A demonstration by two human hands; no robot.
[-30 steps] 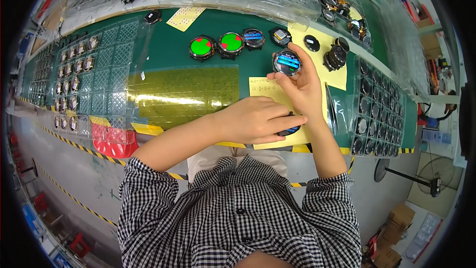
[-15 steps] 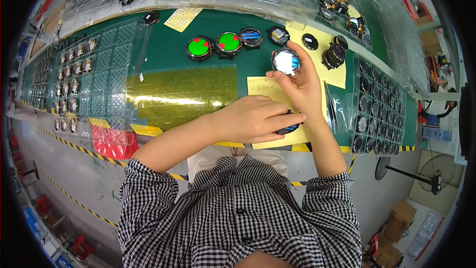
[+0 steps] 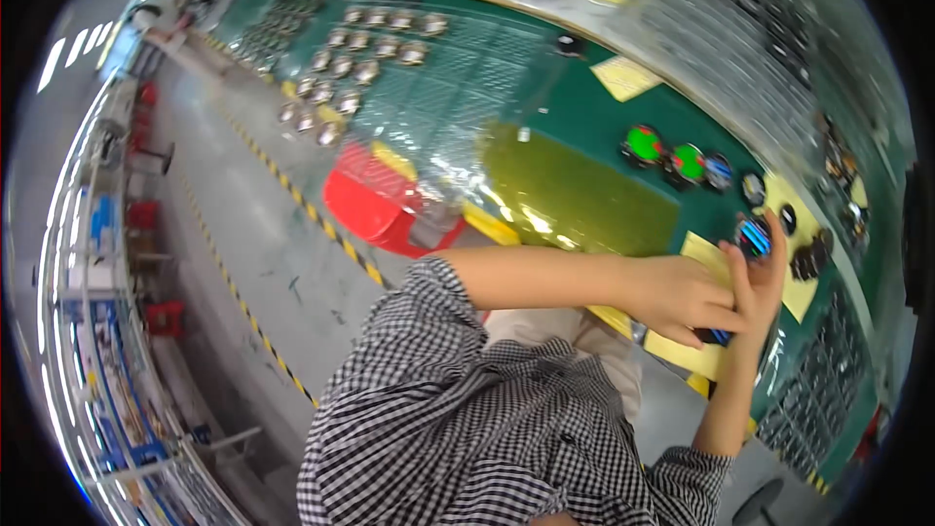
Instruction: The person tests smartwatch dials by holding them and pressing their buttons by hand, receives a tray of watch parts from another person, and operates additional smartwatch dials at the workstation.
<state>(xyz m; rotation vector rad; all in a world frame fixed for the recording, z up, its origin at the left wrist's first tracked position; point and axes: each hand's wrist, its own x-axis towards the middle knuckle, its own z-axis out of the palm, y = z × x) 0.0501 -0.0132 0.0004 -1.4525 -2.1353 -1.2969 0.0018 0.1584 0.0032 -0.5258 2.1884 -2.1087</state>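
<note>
My right hand (image 3: 762, 282) pinches a round watch (image 3: 754, 238) between thumb and fingers. Blue stripes show on its dark screen. Beside and below it, my left hand (image 3: 682, 297) has its fingers curled over a second watch (image 3: 716, 336), mostly hidden, with a bit of blue showing. The two hands overlap near the fingertips. Beyond them stand a watch with a green and red screen (image 3: 643, 144), another green one (image 3: 688, 164) and a blue-striped one (image 3: 718, 172). Yellow paper (image 3: 696, 356) lies under my left hand.
Clear trays (image 3: 458, 68) at the left hold several watch parts (image 3: 388, 46). A yellow film sheet (image 3: 575, 205) covers the green mat. A red stool (image 3: 365, 209) stands by the table edge. Stacked dark watch cases (image 3: 810, 255) and another filled tray (image 3: 818, 390) are at the right.
My view has swung left and tilted, so the table sits farther right. The screen in my right hand went from bright white to blue stripes. Both hands keep their watches.
</note>
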